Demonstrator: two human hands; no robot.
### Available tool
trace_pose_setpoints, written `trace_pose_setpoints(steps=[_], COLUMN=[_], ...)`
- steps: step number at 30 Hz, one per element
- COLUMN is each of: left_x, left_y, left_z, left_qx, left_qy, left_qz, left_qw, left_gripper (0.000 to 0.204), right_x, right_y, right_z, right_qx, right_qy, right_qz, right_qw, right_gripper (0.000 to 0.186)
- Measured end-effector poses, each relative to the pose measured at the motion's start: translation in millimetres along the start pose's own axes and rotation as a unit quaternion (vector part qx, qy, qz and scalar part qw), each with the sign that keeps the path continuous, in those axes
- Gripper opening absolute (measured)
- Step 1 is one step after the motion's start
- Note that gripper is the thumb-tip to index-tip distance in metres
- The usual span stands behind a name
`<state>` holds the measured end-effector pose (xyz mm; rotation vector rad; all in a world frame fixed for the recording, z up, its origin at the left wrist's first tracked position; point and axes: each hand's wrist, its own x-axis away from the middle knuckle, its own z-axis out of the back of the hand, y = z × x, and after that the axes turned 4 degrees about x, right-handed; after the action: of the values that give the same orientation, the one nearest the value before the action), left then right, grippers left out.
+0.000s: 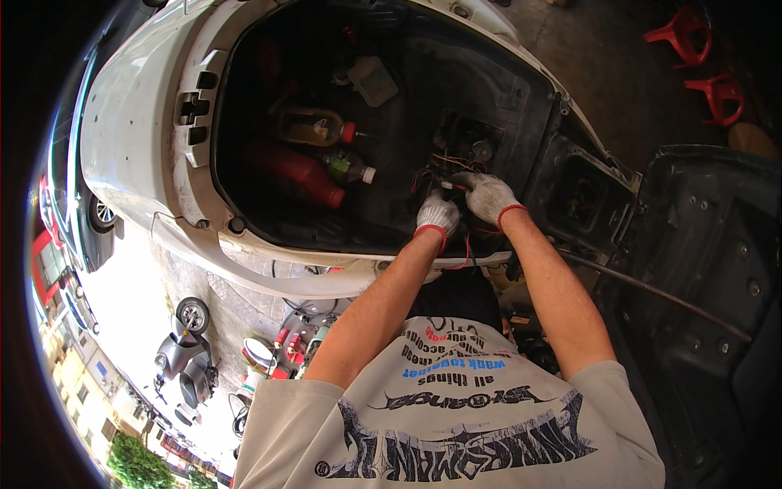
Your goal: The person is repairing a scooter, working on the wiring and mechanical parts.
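Both my hands wear pale knit gloves with red cuffs and reach into the black under-seat well of a white scooter [130,138]. My right hand [487,196] pinches a small pale connector [448,186] among thin red, yellow and dark wires [449,160]. My left hand [437,213] is just below and left of it, fingers curled at the wires; what they hold is hidden. A dark opening with electrical parts [481,149] lies above my hands. In the well sit a yellowish bottle [309,126], a red bottle [301,175], a green-labelled bottle [346,167] and a clear box [372,80].
The raised black seat [705,236] and a metal rod [652,293] are at the right. Red plastic chairs [684,41] stand at the upper right. A grey scooter [183,363], a car [102,213] and assorted tools and containers [285,346] are at the lower left.
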<state>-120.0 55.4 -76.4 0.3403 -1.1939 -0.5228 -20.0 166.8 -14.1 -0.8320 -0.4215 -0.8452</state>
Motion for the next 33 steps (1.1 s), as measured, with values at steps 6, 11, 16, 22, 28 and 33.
trace_pose_setpoints(steps=[6, 11, 16, 22, 28, 33], left_x=[1, 1, -3, -1, 3, 3], left_y=[2, 4, -3, -2, 3, 3], left_z=[0, 0, -2, 0, 2, 2], left_qx=[-0.003, -0.001, 0.003, 0.004, 0.009, -0.007], left_qy=[0.006, 0.006, 0.001, 0.003, -0.001, 0.002], left_qz=[0.006, 0.014, -0.004, -0.005, 0.004, -0.002], left_qw=[1.0, 1.0, 1.0, 1.0, 1.0, 1.0], left_gripper=[0.042, 0.042, 0.044, 0.044, 0.044, 0.046], right_x=[0, 1, 2, 1, -1, 3], right_y=[2, 4, 0, 0, 5, 2], right_z=[-2, -1, 2, 1, -2, 2], right_qx=[-0.002, -0.003, -0.009, -0.012, 0.003, -0.019], right_qy=[0.006, 0.002, -0.004, 0.0, 0.004, 0.004], right_qz=[0.001, 0.0, -0.002, 0.002, 0.008, 0.017], right_qw=[1.0, 1.0, 1.0, 1.0, 1.0, 1.0], right_gripper=[0.038, 0.038, 0.039, 0.039, 0.039, 0.039])
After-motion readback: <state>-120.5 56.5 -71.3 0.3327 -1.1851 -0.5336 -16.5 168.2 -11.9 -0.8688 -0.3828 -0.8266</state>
